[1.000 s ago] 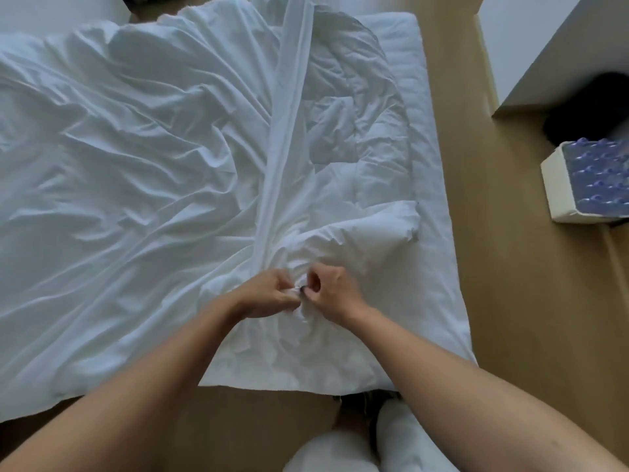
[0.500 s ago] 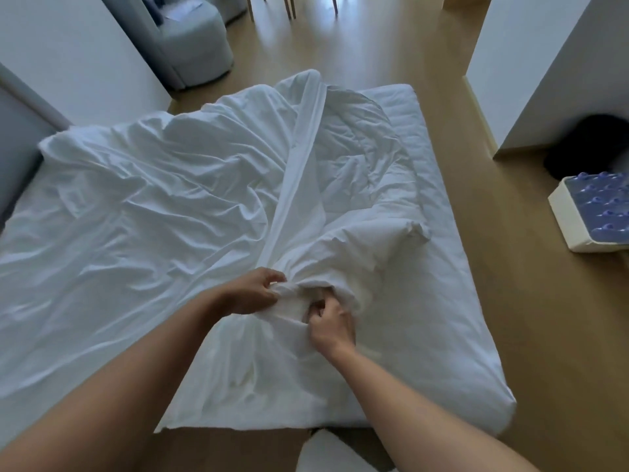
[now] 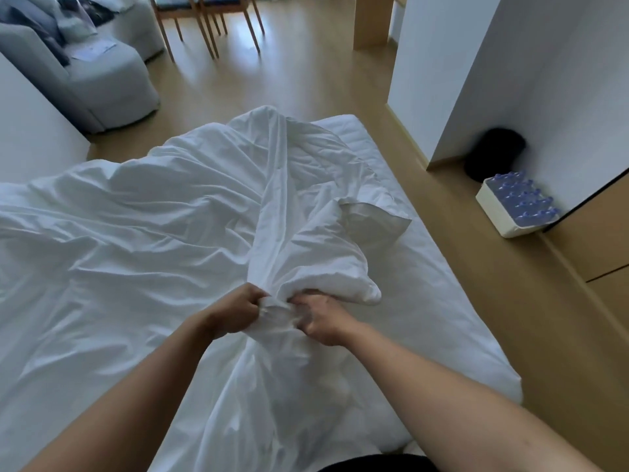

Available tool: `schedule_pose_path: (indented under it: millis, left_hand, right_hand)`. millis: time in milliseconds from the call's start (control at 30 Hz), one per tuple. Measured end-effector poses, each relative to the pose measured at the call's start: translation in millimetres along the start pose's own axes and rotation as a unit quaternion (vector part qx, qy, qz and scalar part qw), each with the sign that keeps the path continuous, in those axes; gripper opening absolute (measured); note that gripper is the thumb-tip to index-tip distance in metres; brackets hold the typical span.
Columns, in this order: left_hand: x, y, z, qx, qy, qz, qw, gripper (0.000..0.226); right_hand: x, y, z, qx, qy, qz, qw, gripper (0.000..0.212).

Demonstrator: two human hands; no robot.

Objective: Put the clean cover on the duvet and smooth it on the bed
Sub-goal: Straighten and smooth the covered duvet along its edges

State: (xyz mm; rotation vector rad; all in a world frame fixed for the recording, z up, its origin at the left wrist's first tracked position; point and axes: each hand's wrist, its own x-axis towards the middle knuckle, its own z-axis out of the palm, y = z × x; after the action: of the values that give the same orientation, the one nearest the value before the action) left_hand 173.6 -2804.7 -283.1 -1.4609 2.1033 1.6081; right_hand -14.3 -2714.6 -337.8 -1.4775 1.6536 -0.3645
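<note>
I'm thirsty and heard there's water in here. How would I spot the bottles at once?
Start at the bed, then look across the wooden floor on its right to the white wall. At the wall's foot stands a white case of bottles, just in front of a black lump. Its rows of blue caps set it apart from everything nearby.

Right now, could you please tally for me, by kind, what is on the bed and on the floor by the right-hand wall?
Bed: 1
Cover: 1
Duvet: 1
Hands: 2, left hand and right hand, both gripping the cover
Bottle pack: 1
Black object, too blurred to name: 1
Total: 7
</note>
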Motion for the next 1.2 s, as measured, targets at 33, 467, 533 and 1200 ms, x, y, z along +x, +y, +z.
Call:
schedule_pose_path:
  millis: [33, 467, 533, 1200]
  left_hand:
    - [2.9, -3.0, -4.5, -0.018, -0.008, 0.010, 1.000, 0.016]
    - [21.1, 8.2, -40.2, 0.037, -0.181, -0.090, 0.979, 0.031]
    - [32.2, 19.7, -16.6, 0.226, -0.142, -0.059, 0.962, 0.023]
    - [-6.7, -26.7, -43.2, 0.069, -0.020, 0.124, 0.990, 0.035]
  right_hand:
    - [2.5, -2.2, 2.0, 0.008, -0.005, -0.001, 1.000, 0.048]
    - [17.5, -22.4, 13.4, 0.042, -0.023, 0.044, 0.998, 0.029]
    - [20.8, -25.1, 18.0, 0.050, -0.011, 0.059, 0.997, 0.032]
    - [12.1, -48.8, -14.2, 0.231, -0.171, 0.131, 0.949, 0.052]
